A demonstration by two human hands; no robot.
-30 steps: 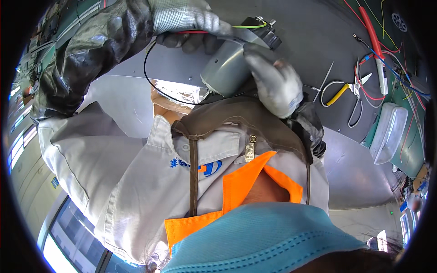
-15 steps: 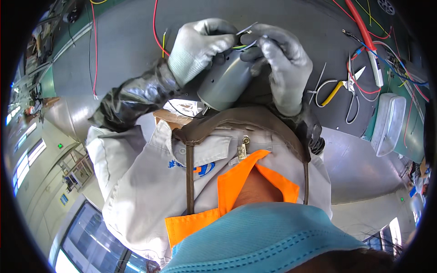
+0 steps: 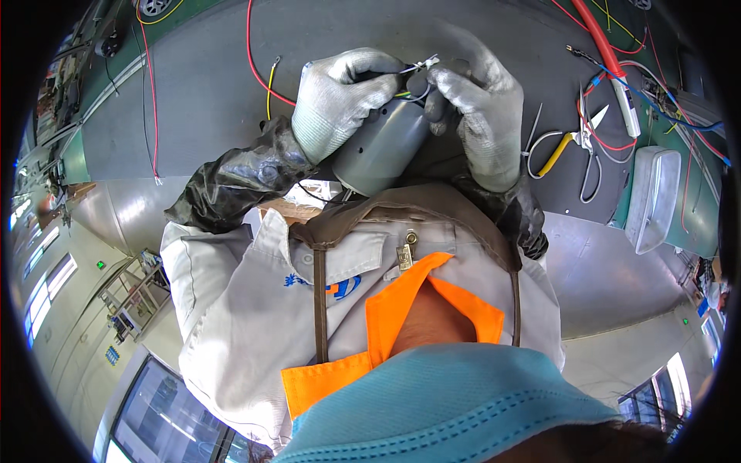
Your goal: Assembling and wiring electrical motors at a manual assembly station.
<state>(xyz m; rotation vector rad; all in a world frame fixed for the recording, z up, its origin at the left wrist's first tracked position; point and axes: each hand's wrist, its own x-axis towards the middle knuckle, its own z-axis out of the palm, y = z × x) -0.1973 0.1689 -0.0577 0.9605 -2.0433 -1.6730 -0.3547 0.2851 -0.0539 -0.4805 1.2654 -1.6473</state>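
A grey metal cylinder (image 3: 378,150) with small holes in its side leans against my apron, tilted, its far end between my hands. Thin wires (image 3: 411,94), one of them yellow-green, come out of that end. With thumb and forefinger my left hand (image 3: 336,100), in a grey-coated glove, pinches a thin pale wire (image 3: 417,66) that has a small white twisted or knotted end. My right hand (image 3: 488,116), gloved alike, has its thumb and curled fingers closed at the same wire, just right of that end. Its raised forefinger is smeared by motion.
Yellow-handled scissors or snips (image 3: 575,143) lie right of my hands on the dark mat (image 3: 208,100). Beyond them are a red-and-white rod-like tool (image 3: 617,73), loose wires and a clear plastic tray (image 3: 654,199). Red wires (image 3: 152,108) and a yellow-green lead (image 3: 270,89) lie to the left.
A white knot or twist now shows at the wire ends, which stood apart before. My right forefinger has lifted and blurs. The view has shifted slightly.
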